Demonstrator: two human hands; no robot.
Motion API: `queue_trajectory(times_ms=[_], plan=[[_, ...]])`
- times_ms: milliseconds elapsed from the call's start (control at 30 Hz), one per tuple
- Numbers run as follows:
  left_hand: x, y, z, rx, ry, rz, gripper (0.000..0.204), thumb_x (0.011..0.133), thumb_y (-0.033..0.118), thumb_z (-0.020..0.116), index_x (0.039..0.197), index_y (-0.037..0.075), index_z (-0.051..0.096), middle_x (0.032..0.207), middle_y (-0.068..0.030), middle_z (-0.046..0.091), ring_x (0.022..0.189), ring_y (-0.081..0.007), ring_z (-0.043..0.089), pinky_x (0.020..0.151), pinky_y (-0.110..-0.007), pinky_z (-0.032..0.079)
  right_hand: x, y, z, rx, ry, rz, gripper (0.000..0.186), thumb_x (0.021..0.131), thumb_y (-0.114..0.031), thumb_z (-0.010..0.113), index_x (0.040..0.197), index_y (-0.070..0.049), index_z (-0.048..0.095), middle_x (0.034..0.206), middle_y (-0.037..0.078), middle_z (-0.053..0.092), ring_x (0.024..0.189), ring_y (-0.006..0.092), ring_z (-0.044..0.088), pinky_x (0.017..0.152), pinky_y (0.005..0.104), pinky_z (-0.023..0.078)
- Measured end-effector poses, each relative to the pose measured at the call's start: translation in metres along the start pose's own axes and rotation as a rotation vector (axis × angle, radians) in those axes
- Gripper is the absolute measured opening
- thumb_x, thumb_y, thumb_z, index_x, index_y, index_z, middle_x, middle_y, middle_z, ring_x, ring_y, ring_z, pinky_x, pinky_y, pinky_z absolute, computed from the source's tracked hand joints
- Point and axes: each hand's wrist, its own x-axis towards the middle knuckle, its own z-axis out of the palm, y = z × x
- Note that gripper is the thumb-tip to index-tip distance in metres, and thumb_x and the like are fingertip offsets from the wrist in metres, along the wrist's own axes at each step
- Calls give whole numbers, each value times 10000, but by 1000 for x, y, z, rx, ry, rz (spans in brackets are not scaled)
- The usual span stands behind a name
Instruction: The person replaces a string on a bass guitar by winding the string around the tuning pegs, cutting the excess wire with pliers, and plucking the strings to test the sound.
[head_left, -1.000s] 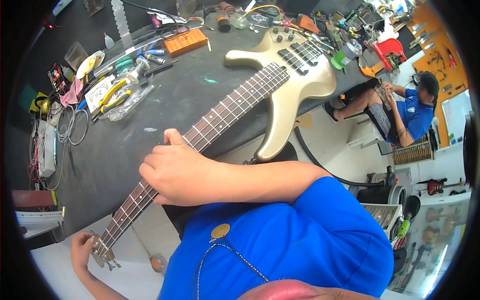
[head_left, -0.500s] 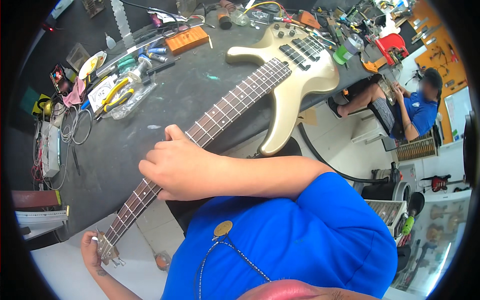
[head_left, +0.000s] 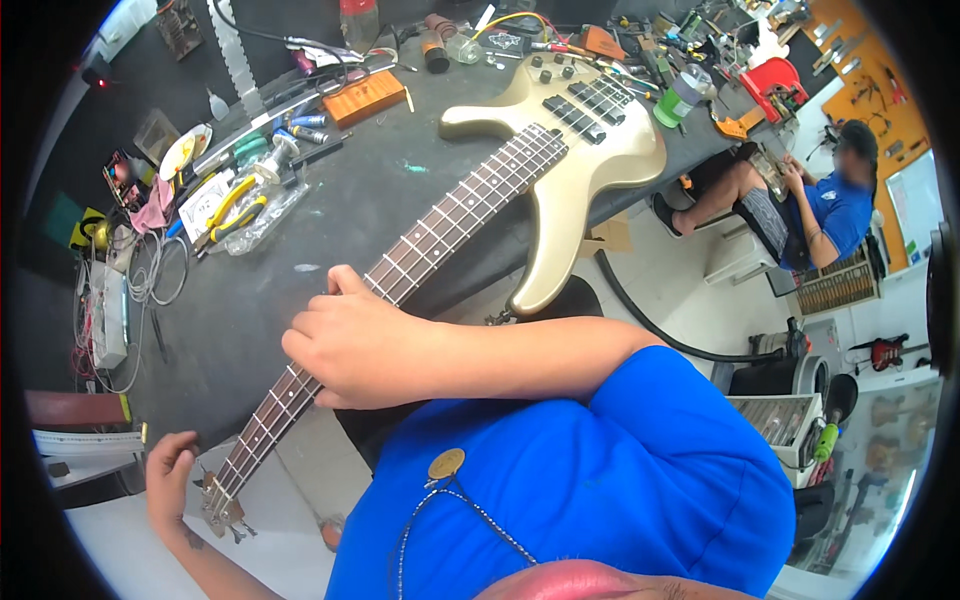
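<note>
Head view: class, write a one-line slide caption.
Right hand presses the gold bass guitar neck; left hand at its headstock.

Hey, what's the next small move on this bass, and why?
Probably turn a tuning peg a little: the left hand is at the headstock, while the right hand rests across the neck of the gold bass guitar, steadying it on the workbench.
</note>
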Motion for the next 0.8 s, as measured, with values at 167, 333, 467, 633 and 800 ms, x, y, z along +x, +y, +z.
queue_trajectory(times_ms=[167,333,467,633,800], plan=[[8,7,-2,72,-94,-56,266,865,233,853,896,-28,807,841,-68,699,895,-182,649,818,-323,494,-5,-1,0,0,23,6,450,774,-371,924,967,-84,637,870,61,661,951,274,691,985,518,401],[5,22,8,230,-141,-43,213,880,187,837,965,-7,810,875,-54,697,899,-173,597,787,-334,495,-8,3,2,-10,11,-25,474,767,-387,928,987,-83,638,878,58,665,965,267,694,1005,529,397],[6,50,33,251,-138,-178,292,899,40,744,1187,9,776,893,-60,691,969,-191,584,846,-359,507,-8,8,1,-17,-7,12,449,781,-387,915,982,-77,660,905,64,687,980,269,696,1015,523,396],[-4,33,26,454,-142,-81,265,933,40,700,1186,13,774,993,-108,741,979,-243,643,927,-383,523,4,6,4,10,-71,20,413,778,-373,898,962,-81,672,915,77,704,967,290,703,982,528,403],[-20,11,10,273,110,-15,136,1032,88,678,1077,-37,707,1045,-110,720,993,-216,663,918,-367,537,3,-7,-18,65,-54,21,429,754,-312,923,975,-95,625,885,93,701,946,329,707,943,529,392]])
